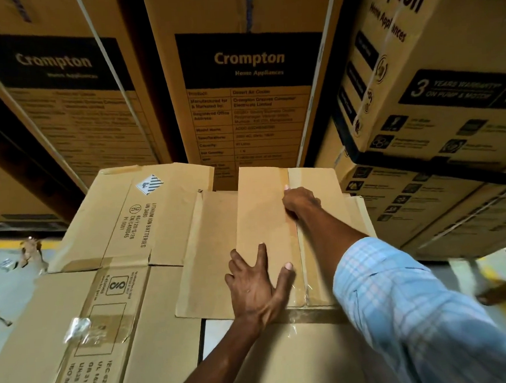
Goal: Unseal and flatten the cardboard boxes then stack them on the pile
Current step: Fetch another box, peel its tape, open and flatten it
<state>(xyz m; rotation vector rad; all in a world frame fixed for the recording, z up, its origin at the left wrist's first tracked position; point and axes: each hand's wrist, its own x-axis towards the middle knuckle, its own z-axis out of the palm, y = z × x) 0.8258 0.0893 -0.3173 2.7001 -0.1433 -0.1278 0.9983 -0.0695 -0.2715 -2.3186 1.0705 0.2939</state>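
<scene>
A sealed brown cardboard box (pixel 265 220) lies in front of me, with a strip of clear tape (pixel 295 248) running along its top seam. My left hand (pixel 256 288) presses flat on the near end of the top, fingers spread, thumb beside the tape. My right hand (pixel 301 201) reaches farther along the seam with its fingers curled down onto the tape; whether it pinches the tape I cannot tell. Under and left of the box lies a pile of flattened cartons (pixel 123 228) printed with lithium battery markings.
Tall Crompton appliance boxes (pixel 250 73) stand close behind the pile, with more stacked at the right (pixel 435 91). A crumpled wad of clear tape (pixel 76 328) lies on the flattened carton at lower left. Grey floor with a yellow line (pixel 9 244) shows at the left.
</scene>
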